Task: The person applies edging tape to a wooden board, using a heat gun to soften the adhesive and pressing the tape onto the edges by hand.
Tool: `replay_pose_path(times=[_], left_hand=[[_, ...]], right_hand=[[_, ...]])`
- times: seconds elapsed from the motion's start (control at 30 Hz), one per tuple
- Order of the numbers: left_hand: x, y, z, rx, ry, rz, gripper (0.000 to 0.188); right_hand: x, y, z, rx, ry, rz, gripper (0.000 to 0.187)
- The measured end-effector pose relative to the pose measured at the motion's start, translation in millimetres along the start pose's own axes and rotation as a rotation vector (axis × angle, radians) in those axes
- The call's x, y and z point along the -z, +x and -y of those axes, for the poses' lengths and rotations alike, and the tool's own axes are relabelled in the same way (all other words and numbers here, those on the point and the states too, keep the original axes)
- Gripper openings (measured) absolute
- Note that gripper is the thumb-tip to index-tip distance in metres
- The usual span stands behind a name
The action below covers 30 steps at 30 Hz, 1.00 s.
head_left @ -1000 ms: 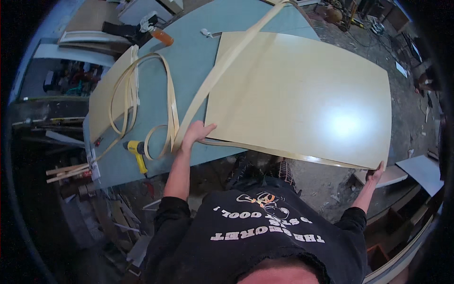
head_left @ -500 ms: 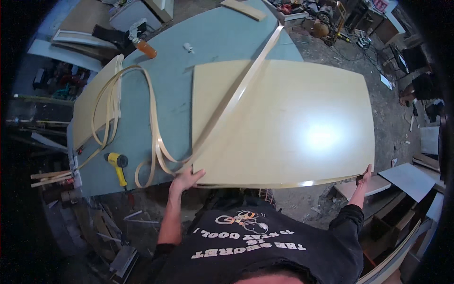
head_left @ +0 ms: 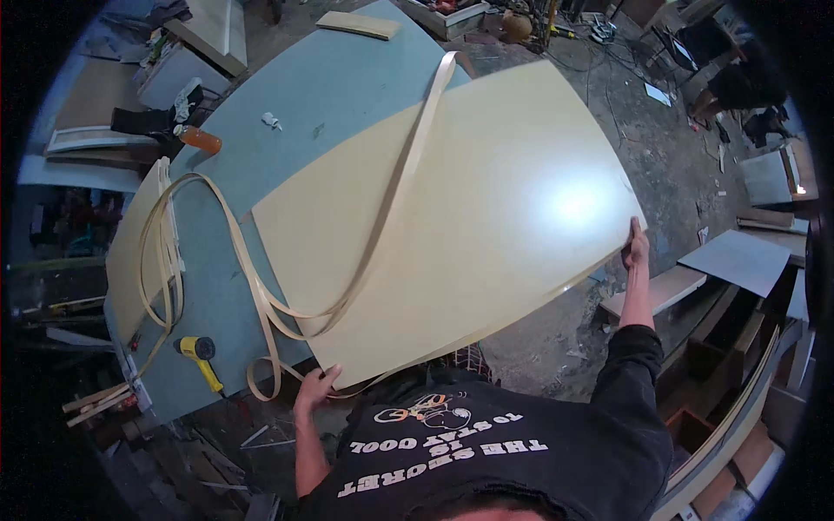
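Observation:
A large pale cream board [head_left: 452, 234] lies tilted across the blue-grey worktable [head_left: 321, 113], its right part sticking out past the table. My left hand [head_left: 317, 388] grips its near left corner, thumb on top. At the near right corner, my right hand [head_left: 638, 247] is closed round the edge; the fingers underneath are hidden. A long strip of cream edge banding [head_left: 405, 182] runs over the board and loops down its left side, close to my left hand. Along the near edge of the board a thin band of the same colour shows.
On the table's left lie a yellow heat gun [head_left: 200, 360] and a stack of pale panels [head_left: 139, 252]. Farther back are an orange bottle [head_left: 198, 139], a crumpled white scrap [head_left: 272, 121] and a wooden offcut [head_left: 358, 24]. Cabinet parts [head_left: 721, 365] stand at the right, with a grey panel [head_left: 738, 267].
The board has turned counter-clockwise, its right end swinging away from me and its near left corner coming closer. Both hands moved with it, and the banding strip shifted along.

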State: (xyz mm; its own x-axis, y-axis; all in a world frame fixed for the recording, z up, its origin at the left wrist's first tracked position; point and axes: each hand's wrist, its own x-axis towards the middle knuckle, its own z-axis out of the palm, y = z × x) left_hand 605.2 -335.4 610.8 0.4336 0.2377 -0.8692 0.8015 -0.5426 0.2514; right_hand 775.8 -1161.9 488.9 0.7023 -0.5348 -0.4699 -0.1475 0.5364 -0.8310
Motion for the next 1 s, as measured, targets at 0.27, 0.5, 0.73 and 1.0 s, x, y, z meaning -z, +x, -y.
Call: replay_pose_path(times=[0.27,0.5,0.73,1.0], left_hand=[[13,-8,-9,-0.037,-0.097,0.07,0.053],[14,-4,18,-0.439,0.327,0.216,0.046],[30,6,26,-0.436,0.841,0.444,0.063],[13,-13,29,-0.702,1.105,0.585,0.043]], right_hand=[[-27,-9,-31,0.026,0.141,0.007,0.046],[-90,-154,-127,-0.016,0.056,-0.107,0.052],[-178,-389,-237,-0.073,0.1,-0.114,0.065],[-236,-498,-327,0.073,-0.256,0.093,0.044]])
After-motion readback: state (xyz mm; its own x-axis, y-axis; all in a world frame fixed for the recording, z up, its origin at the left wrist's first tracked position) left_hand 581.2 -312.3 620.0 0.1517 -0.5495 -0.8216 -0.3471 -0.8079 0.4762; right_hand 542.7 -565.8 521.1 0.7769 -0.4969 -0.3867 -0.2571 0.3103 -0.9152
